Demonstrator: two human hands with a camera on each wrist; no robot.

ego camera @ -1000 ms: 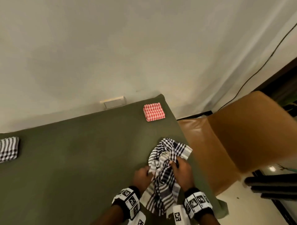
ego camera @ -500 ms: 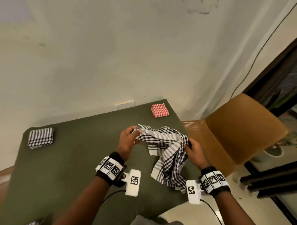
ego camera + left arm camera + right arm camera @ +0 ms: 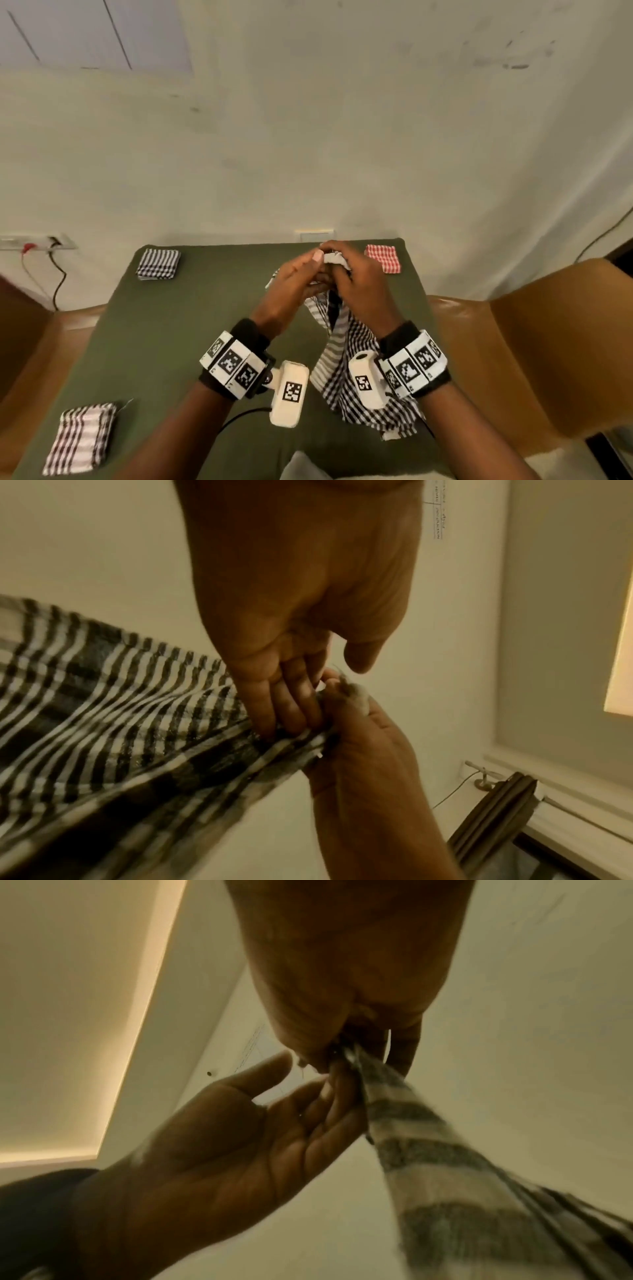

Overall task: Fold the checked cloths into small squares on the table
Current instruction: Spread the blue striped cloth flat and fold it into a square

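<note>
A black-and-white checked cloth [image 3: 346, 370] hangs in the air over the green table [image 3: 191, 325], trailing down between my forearms. My right hand [image 3: 342, 270] pinches its bunched top end; the right wrist view shows the cloth [image 3: 428, 1150] running from that pinch. My left hand [image 3: 317, 270] is right against it. In the left wrist view its fingers [image 3: 291, 696] lie straight on the cloth [image 3: 120, 710], with the thumb held apart. Both hands are raised at the far middle of the table.
Three folded cloths lie on the table: a black-and-white one [image 3: 157, 263] far left, a red checked one [image 3: 383, 258] far right, a brown striped one [image 3: 82, 438] near left. Brown chairs [image 3: 531, 342] flank the table. A wall socket with cable [image 3: 51, 243] is at left.
The cloth was lifted off the table's right edge and spread between both hands. The hands have now come together and risen, so the cloth hangs from one bunched end.
</note>
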